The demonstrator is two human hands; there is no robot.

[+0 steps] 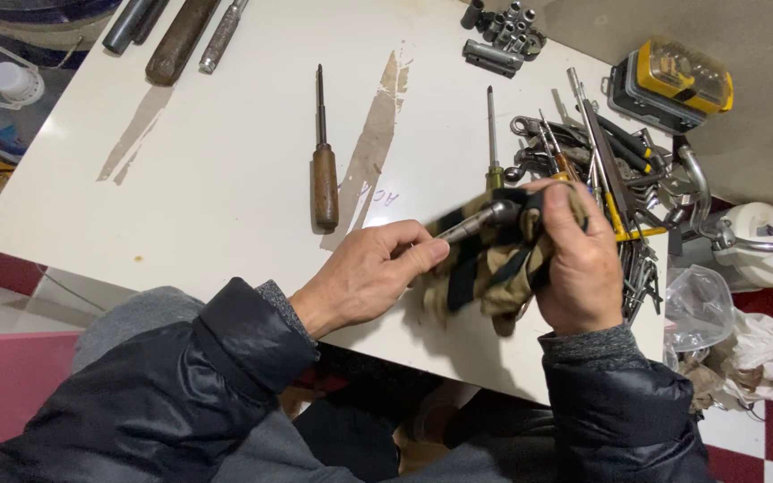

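My left hand point(370, 273) grips the shaft of a grey metal tool point(476, 221) above the near edge of the white table point(225, 161). My right hand point(579, 259) holds a striped black and tan rag point(485, 268) bunched around the tool's far end. Most of the tool is hidden by the rag and my fingers. A screwdriver with a brown wooden handle point(324, 183) lies on the table left of my hands. A thin screwdriver with a green handle point(492, 134) lies just beyond the rag.
A heap of wrenches and screwdrivers point(610, 161) lies at the table's right edge. Sockets point(505, 31) sit at the far side, several long tools point(176, 36) at the far left. A yellow and black case point(673, 85), a clear bag point(700, 304) and white cloth point(762, 353) lie on the floor.
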